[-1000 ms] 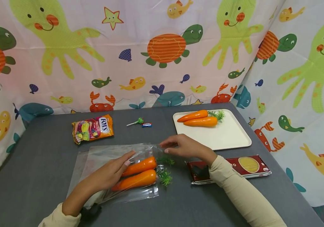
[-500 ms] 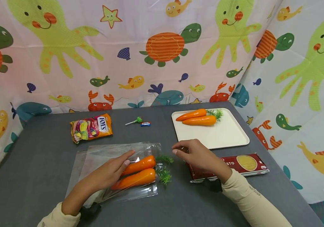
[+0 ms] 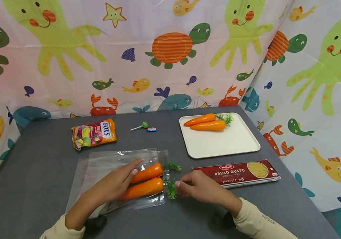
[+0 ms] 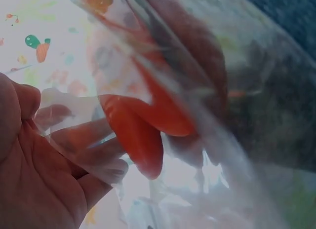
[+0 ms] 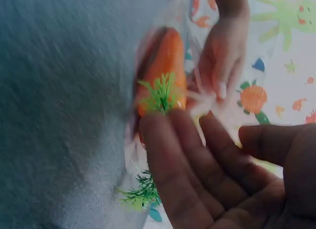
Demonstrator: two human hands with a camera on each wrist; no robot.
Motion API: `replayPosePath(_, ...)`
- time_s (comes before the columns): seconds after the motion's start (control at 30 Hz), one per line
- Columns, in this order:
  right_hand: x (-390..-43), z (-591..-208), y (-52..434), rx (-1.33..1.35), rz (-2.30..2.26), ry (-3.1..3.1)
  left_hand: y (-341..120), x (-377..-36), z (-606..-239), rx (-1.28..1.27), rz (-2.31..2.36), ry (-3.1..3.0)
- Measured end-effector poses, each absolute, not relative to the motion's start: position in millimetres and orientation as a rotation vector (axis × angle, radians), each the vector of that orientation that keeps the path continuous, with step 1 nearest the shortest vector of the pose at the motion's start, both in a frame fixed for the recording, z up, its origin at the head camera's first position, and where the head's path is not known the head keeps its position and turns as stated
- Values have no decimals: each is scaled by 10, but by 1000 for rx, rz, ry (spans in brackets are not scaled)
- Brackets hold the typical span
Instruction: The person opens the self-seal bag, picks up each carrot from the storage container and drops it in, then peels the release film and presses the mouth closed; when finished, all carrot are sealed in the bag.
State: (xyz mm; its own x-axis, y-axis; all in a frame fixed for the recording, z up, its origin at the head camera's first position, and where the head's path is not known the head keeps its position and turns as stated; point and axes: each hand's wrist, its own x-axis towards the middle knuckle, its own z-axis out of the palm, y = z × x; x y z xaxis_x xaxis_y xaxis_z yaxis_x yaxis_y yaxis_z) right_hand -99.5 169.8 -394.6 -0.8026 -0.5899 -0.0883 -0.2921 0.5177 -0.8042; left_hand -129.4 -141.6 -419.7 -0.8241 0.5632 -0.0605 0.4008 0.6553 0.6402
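My left hand (image 3: 113, 184) holds a clear plastic bag (image 3: 98, 166); in the left wrist view, film runs between the thumb and the fingers (image 4: 79, 135). Two orange carrots (image 3: 146, 187) lie in the bag side by side, tips to the left. Their green tops (image 3: 171, 167) stick out past its right edge. At the nearer top, my right hand (image 3: 207, 187) has its fingertips at or just beside the leaves. Its fingers are slightly bent, with the thumb apart, in the right wrist view; contact with the leaves cannot be told.
A cream tray (image 3: 224, 142) with two more carrots (image 3: 207, 126) stands at the back right. A red spaghetti pack (image 3: 239, 174) lies behind the right hand. Further back left are a candy bag (image 3: 94, 133), a lollipop (image 3: 143, 125) and a small wrapped sweet (image 3: 151, 129).
My right hand has left the bag's upper right corner, swung right, then come down and back left to the nearer carrot top. My left hand stays in place on the bag.
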Motion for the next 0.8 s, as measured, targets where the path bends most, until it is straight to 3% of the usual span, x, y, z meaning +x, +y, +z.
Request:
replayPosePath(0.3,-891,-3945,1684,-693,-1346,2275,-1375,-1241,-4178,777,879,2649)
replayPosePath(0.5,-904,-4013,1662,-531,-1461,1912,-1344,-1203,-4128,754,872,2659)
replayPosePath(0.8,-963,-4100,1643,-293,-1433,1849,-1323,-1157,-4105,712,808,2659)
